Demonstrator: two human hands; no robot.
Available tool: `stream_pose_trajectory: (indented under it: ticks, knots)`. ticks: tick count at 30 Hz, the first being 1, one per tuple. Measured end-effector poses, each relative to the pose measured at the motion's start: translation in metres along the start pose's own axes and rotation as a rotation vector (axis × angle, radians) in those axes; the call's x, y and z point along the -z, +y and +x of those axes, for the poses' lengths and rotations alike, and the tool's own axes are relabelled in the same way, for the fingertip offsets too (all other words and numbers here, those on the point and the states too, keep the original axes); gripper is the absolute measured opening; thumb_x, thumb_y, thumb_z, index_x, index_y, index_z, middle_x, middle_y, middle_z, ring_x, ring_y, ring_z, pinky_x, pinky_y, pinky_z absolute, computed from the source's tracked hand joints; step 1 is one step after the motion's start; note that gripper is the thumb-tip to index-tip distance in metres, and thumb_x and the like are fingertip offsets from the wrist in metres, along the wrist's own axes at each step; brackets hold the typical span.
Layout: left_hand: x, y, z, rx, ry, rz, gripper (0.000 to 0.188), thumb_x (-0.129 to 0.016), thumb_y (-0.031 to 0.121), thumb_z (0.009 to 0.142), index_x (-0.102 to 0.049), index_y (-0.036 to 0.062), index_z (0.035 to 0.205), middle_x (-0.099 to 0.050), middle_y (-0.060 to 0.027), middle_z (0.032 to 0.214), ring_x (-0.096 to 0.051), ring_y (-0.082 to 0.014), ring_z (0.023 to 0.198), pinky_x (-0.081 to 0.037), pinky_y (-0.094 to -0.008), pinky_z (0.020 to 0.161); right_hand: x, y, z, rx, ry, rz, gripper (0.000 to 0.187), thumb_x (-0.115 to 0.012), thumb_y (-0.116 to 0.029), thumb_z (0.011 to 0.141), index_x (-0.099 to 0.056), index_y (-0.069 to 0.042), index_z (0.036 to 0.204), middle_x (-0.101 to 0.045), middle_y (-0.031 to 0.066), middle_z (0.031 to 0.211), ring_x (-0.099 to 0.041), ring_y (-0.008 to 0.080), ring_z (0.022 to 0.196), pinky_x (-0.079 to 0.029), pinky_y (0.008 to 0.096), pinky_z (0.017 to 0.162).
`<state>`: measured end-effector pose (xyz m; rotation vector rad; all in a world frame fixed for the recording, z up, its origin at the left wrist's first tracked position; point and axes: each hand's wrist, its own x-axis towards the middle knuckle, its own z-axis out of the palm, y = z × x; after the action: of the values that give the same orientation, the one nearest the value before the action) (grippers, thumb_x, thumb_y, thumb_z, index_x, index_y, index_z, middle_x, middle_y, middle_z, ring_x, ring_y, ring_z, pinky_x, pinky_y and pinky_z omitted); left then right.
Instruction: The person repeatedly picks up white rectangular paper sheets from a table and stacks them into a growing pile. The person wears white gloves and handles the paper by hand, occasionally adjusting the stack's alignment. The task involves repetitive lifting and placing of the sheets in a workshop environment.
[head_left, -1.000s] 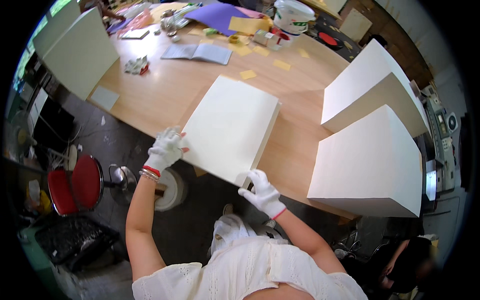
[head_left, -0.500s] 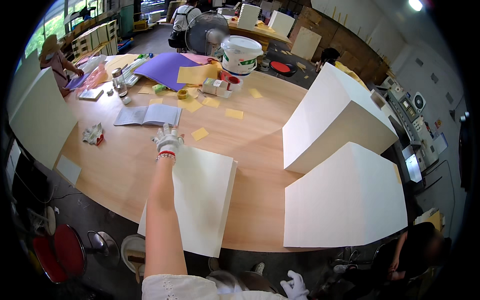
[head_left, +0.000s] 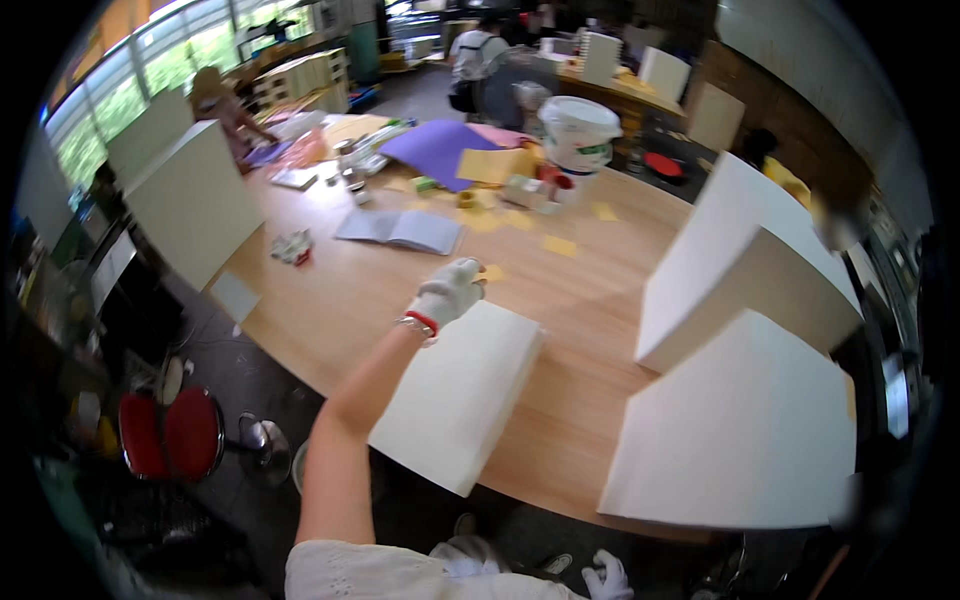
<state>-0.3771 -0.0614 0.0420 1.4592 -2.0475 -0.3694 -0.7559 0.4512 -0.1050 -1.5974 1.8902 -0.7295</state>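
A thick white slab (head_left: 465,385) lies on the table in front of me, slightly askew, its near end at the table's edge. My left hand (head_left: 450,292), in a white glove with a red cuff and a bracelet at the wrist, is at its far end. The fingers are bent over that far edge; motion blurs the tips. Low in the picture, apart from the slab, my right hand (head_left: 606,577) hangs beyond the table's near edge. It also wears a white glove, and its fingers are apart with nothing visible in them.
Large white blocks (head_left: 735,430) stand at the right, a white panel (head_left: 195,205) at the left. Farther back lie an open notebook (head_left: 400,231), purple sheets (head_left: 435,150), yellow slips (head_left: 560,246) and a crumpled glove (head_left: 291,247). A white bucket (head_left: 578,135) stands behind. Red chair (head_left: 192,435) at lower left.
The view has swung left and tilted. My left hand's fingers, spread before, are now bent over to the right at the slab's far end. My right hand remains low and apart.
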Motion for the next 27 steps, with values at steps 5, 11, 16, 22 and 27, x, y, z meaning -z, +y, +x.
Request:
stream_pose_trajectory:
  ticks: [5,11,16,22,27]
  knots:
    - [0.039,0.106,-0.032,-0.287,0.021,-0.451,0.028,-0.056,0.009,0.091,-0.058,0.0043,0.118,-0.059,-0.0035,0.11,-0.056,-0.0158,0.101,-0.048,-0.0284,0.082,0.074,-0.037,0.031,-0.04,-0.116,0.026,0.041,-0.062,-0.029,0.087,-0.053,-0.008,0.121,-0.06,0.0135,0.105,-0.062,0.0261,0.089,-0.049,0.0359,0.077]
    - [0.097,0.343,-0.073,-0.435,-0.11,-0.27,0.038,-0.052,-0.009,0.08,-0.058,0.0008,0.117,-0.06,-0.0075,0.112,-0.056,-0.0142,0.102,-0.045,-0.0263,0.089,0.16,0.006,0.05,0.137,-0.133,0.157,0.035,-0.063,-0.029,0.087,-0.055,-0.007,0.114,-0.061,0.0125,0.101,-0.062,0.0266,0.089,-0.048,0.0352,0.074]
    - [0.042,0.511,-0.088,-0.645,-0.32,-0.188,0.025,-0.057,-0.004,0.082,-0.061,-0.0001,0.107,-0.063,-0.0098,0.108,-0.06,-0.0143,0.093,-0.049,-0.0269,0.081,0.212,0.047,0.051,0.532,0.311,0.408,0.023,-0.069,-0.014,0.082,-0.059,-0.006,0.102,-0.062,0.0112,0.091,-0.062,0.0257,0.08,-0.049,0.035,0.068]
    - [-0.048,0.656,-0.091,-0.442,-0.595,0.181,0.025,-0.051,0.024,0.091,-0.062,0.0035,0.102,-0.06,-0.0026,0.079,-0.058,-0.0128,0.076,-0.047,-0.0256,0.069,0.267,0.089,0.039,0.533,0.403,0.682,0.012,-0.068,-0.01,0.081,-0.062,-0.004,0.09,-0.06,0.0103,0.08,-0.06,0.0238,0.068,-0.048,0.0322,0.06]
    - [-0.109,0.714,-0.083,-0.404,-0.722,0.53,0.046,-0.047,0.043,0.095,-0.062,0.0,0.094,-0.064,-0.0081,0.082,-0.06,-0.0122,0.077,-0.047,-0.0242,0.066,0.288,0.108,0.048,0.635,0.455,0.92,0.014,-0.067,-0.01,0.082,-0.061,-0.001,0.091,-0.059,0.0112,0.078,-0.06,0.0228,0.068,-0.047,0.0303,0.06]
